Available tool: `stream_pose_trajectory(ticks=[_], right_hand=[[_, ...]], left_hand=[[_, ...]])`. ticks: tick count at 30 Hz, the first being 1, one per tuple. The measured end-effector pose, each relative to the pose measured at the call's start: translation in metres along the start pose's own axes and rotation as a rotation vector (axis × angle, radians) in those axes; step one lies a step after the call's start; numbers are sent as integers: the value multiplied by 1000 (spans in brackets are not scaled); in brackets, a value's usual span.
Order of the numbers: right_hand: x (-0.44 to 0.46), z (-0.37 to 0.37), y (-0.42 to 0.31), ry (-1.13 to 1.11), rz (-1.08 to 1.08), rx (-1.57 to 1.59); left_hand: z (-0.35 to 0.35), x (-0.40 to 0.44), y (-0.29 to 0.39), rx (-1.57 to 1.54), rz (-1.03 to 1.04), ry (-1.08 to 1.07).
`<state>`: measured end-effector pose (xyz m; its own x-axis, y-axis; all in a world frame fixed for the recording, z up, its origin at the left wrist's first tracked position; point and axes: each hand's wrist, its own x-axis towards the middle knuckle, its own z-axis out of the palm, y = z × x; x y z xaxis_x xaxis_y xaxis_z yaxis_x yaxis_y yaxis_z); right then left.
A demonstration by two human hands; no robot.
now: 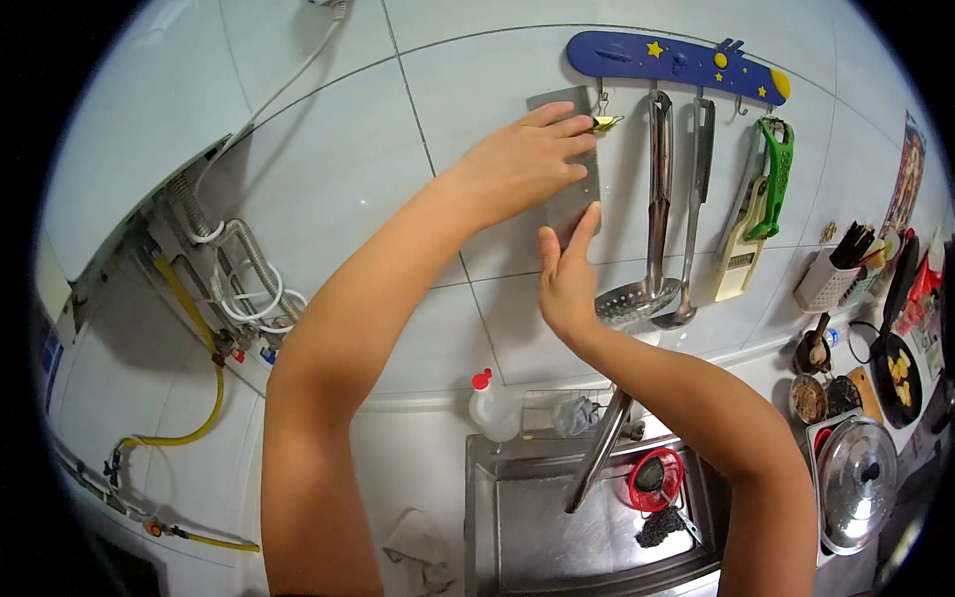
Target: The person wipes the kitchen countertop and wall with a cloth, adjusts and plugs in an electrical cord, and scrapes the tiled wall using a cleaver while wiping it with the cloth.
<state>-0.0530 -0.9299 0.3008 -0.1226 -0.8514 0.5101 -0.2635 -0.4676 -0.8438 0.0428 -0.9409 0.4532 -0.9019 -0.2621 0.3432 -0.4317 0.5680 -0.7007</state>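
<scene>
A flat grey rectangular sheet (567,204) is against the tiled wall, beside a yellow clip (605,123) under the blue hook rack (676,62). My left hand (532,159) lies over its upper part, fingers spread and pointing right, the fingertips near the clip. Lower down, my right hand (569,284) touches the sheet's bottom end with thumb and index finger raised and apart; its other fingers are mostly hidden. To the right hang a slotted skimmer (642,298), a ladle (676,315), a cream grater (741,249) and a green peeler (778,179).
Below is a metal sink (537,527) with a faucet (600,448) and red strainer (657,480). A white bottle (494,413) stands behind it. At right are a glass lid (858,485) and frying pan (895,383). Hoses (214,398) run along the left wall.
</scene>
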Motion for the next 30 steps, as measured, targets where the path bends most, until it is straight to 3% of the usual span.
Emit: stream_pose_trajectory(ticks=[6, 7, 13, 14, 16, 24, 30], right_hand=[[-8, 22, -7, -200, -189, 36], [-10, 20, -17, -282, -110, 45], [-6, 20, -10, -32, 1, 40], [-3, 19, -3, 41, -67, -9], [-5, 10, -14, 2, 3, -9], [-11, 43, -37, -275, -134, -51], [-6, 45, -12, -8, -176, -103]], left_hand=[[-13, -74, 5, 24, -257, 36], [-13, -75, 4, 13, -251, 45], [1, -33, -7, -24, -63, 70], [5, -23, -7, -24, -27, 61], [7, -19, -4, 31, -49, 62], [-13, -106, -11, -7, -328, 131], [0, -73, -15, -2, -173, 148]])
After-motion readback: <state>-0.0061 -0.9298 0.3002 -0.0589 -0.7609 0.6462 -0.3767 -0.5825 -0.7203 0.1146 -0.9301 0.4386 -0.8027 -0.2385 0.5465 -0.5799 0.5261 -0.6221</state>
